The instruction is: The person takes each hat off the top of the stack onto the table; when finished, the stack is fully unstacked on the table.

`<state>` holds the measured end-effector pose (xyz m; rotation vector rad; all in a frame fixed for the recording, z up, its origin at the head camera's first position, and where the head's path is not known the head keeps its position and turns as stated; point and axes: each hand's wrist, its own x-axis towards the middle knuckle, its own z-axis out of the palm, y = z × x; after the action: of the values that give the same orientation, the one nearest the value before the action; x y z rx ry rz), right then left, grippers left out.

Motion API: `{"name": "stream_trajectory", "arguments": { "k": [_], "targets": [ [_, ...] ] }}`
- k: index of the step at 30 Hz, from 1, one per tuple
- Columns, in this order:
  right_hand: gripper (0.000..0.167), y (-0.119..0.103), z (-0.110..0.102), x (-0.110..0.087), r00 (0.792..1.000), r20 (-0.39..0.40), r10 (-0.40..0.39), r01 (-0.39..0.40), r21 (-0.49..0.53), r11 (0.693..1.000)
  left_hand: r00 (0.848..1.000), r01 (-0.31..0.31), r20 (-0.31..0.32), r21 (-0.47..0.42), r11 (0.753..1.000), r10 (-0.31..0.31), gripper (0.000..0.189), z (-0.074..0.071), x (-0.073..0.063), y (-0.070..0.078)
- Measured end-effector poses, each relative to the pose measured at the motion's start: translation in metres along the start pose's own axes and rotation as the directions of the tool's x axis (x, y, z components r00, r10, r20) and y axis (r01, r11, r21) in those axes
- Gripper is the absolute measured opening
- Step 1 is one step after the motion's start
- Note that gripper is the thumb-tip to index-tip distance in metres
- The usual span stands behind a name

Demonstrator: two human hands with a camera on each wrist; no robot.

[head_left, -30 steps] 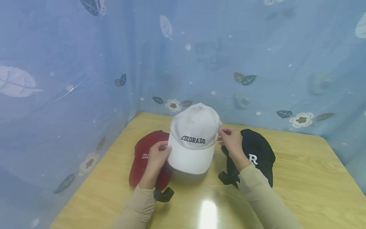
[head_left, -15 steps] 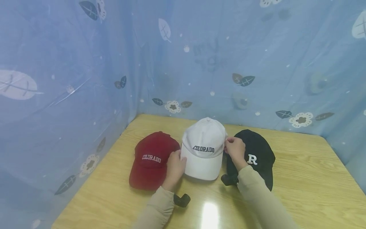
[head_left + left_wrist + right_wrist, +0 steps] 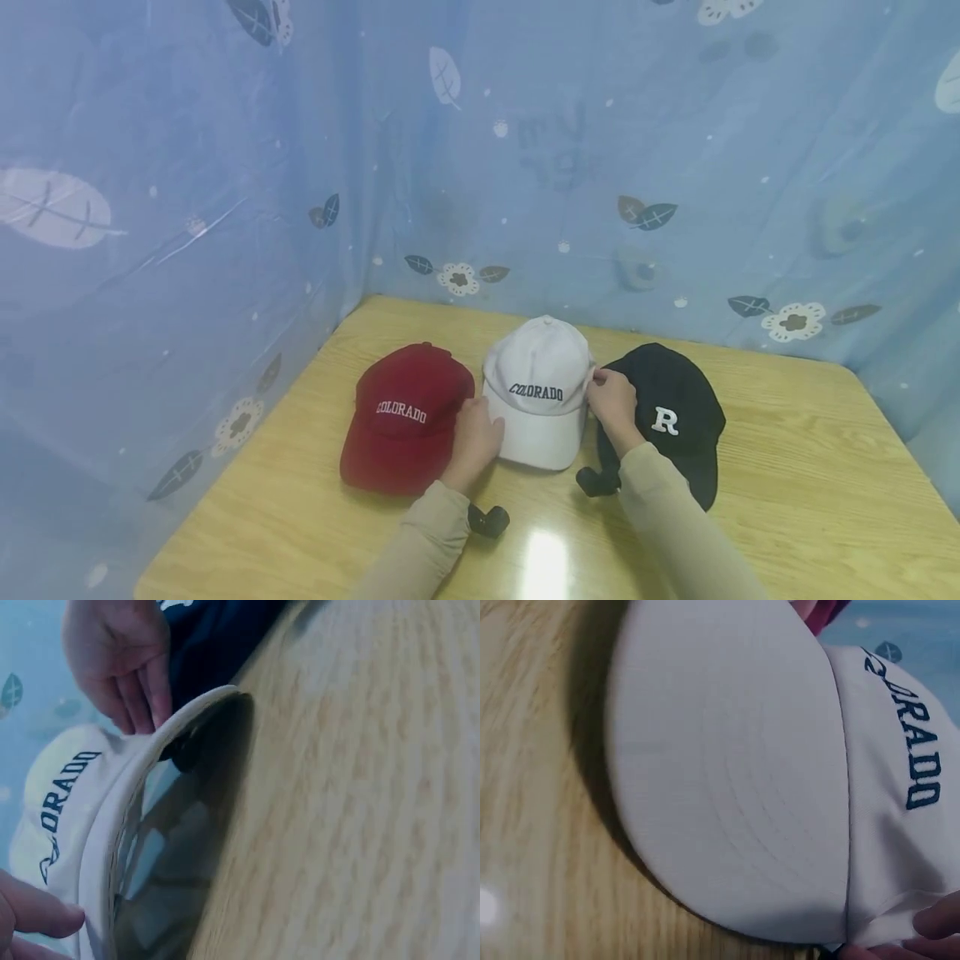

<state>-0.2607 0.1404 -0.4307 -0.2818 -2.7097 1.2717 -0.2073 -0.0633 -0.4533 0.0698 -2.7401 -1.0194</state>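
Observation:
A white baseball cap [image 3: 542, 375] lettered COLORADO sits between a red cap [image 3: 401, 417] and a black cap [image 3: 671, 400] with a white R. My left hand [image 3: 474, 442] grips the white cap's left edge where brim meets crown, overlapping the red cap's right side. At the opposite edge, my right hand [image 3: 613, 404] pinches the crown's side, in front of the black cap. In the left wrist view, the brim [image 3: 105, 825] arches over the table with its dark underside showing. The right wrist view shows the brim's stitched top [image 3: 735, 772] and my right fingers [image 3: 937, 919] at the crown.
All three caps are in a row on a light wooden table [image 3: 795, 467]. Blue patterned curtains [image 3: 525, 167] stand behind and to the left. A black wrist device [image 3: 489, 521] projects from the left sleeve, another [image 3: 597, 482] from the right.
Both hands have brought the white cap down and to the right, from over the red cap's edge to between the other two. The red cap's lettering is now uncovered.

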Motion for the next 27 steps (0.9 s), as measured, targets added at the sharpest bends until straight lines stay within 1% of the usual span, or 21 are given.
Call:
{"name": "stream_trajectory", "arguments": {
  "k": [2, 4, 5, 6, 8, 9, 11, 12, 14, 16, 18, 19, 21, 22, 24, 26, 27],
  "targets": [
    [0.042, -0.005, 0.001, 0.000, 0.999, -0.032, -0.036, 0.036, -0.005, 0.999, 1.000, -0.028, -0.001, 0.000, 1.000, 0.028, 0.043, -0.004, -0.002, 0.000],
    [0.042, -0.014, 0.001, 0.000, 0.992, -0.084, -0.092, 0.094, 0.019, 0.995, 0.998, -0.055, -0.034, -0.032, 0.998, 0.054, 0.041, -0.013, -0.005, 0.002],
    [0.041, -0.019, 0.002, 0.000, 0.986, -0.111, -0.121, 0.126, 0.038, 0.991, 0.996, -0.068, -0.059, -0.061, 0.996, 0.064, 0.039, -0.020, -0.007, 0.002],
    [0.040, -0.025, 0.002, 0.000, 0.979, -0.136, -0.151, 0.160, 0.058, 0.985, 0.992, -0.087, -0.099, -0.091, 0.992, 0.078, 0.036, -0.028, -0.008, 0.001],
    [0.037, -0.038, 0.004, -0.001, 0.962, -0.174, -0.211, 0.229, 0.093, 0.969, 0.979, -0.121, -0.182, -0.149, 0.981, 0.093, 0.029, -0.048, -0.010, -0.004],
    [0.035, -0.045, 0.006, -0.002, 0.955, -0.181, -0.236, 0.258, 0.113, 0.959, 0.972, -0.129, -0.217, -0.177, 0.976, 0.090, 0.027, -0.060, -0.011, -0.007],
    [0.030, -0.057, 0.012, -0.005, 0.942, -0.184, -0.281, 0.307, 0.127, 0.943, 0.960, -0.135, -0.270, -0.197, 0.971, 0.078, 0.024, -0.083, -0.012, -0.021],
    [0.028, -0.063, 0.017, -0.008, 0.938, -0.177, -0.299, 0.324, 0.135, 0.936, 0.956, -0.123, -0.285, -0.187, 0.975, 0.066, 0.024, -0.095, -0.013, -0.030],
    [0.023, -0.074, 0.028, -0.013, 0.932, -0.150, -0.331, 0.352, 0.146, 0.925, 0.958, -0.077, -0.285, -0.151, 0.986, 0.031, 0.025, -0.118, -0.011, -0.050],
    [0.021, -0.085, 0.043, -0.019, 0.932, -0.103, -0.348, 0.361, 0.151, 0.920, 0.967, 0.010, -0.251, -0.117, 0.993, -0.040, 0.028, -0.138, -0.012, -0.072],
    [0.020, -0.093, 0.060, -0.026, 0.935, -0.029, -0.352, 0.352, 0.148, 0.924, 0.976, 0.094, -0.190, -0.076, 0.993, -0.107, 0.033, -0.153, -0.017, -0.095],
    [0.021, -0.097, 0.068, -0.030, 0.935, 0.014, -0.353, 0.348, 0.142, 0.927, 0.979, 0.132, -0.150, -0.063, 0.989, -0.140, 0.036, -0.158, -0.020, -0.105],
    [0.024, -0.100, 0.084, -0.037, 0.932, 0.109, -0.345, 0.334, 0.109, 0.936, 0.979, 0.193, -0.066, -0.042, 0.980, -0.195, 0.040, -0.162, -0.030, -0.122],
    [0.025, -0.101, 0.091, -0.041, 0.928, 0.156, -0.337, 0.328, 0.085, 0.941, 0.978, 0.208, -0.027, -0.035, 0.978, -0.209, 0.042, -0.163, -0.035, -0.130],
    [0.026, -0.101, 0.103, -0.046, 0.921, 0.228, -0.315, 0.314, 0.040, 0.948, 0.978, 0.207, 0.027, -0.033, 0.978, -0.206, 0.042, -0.160, -0.041, -0.141],
    [0.028, -0.101, 0.110, -0.051, 0.922, 0.275, -0.273, 0.275, 0.033, 0.961, 0.976, 0.212, 0.062, -0.040, 0.976, -0.209, 0.042, -0.156, -0.043, -0.146],
    [0.028, -0.101, 0.114, -0.053, 0.925, 0.284, -0.253, 0.254, 0.036, 0.967, 0.976, 0.210, 0.071, -0.047, 0.977, -0.207, 0.041, -0.155, -0.043, -0.147]
  ]
}}
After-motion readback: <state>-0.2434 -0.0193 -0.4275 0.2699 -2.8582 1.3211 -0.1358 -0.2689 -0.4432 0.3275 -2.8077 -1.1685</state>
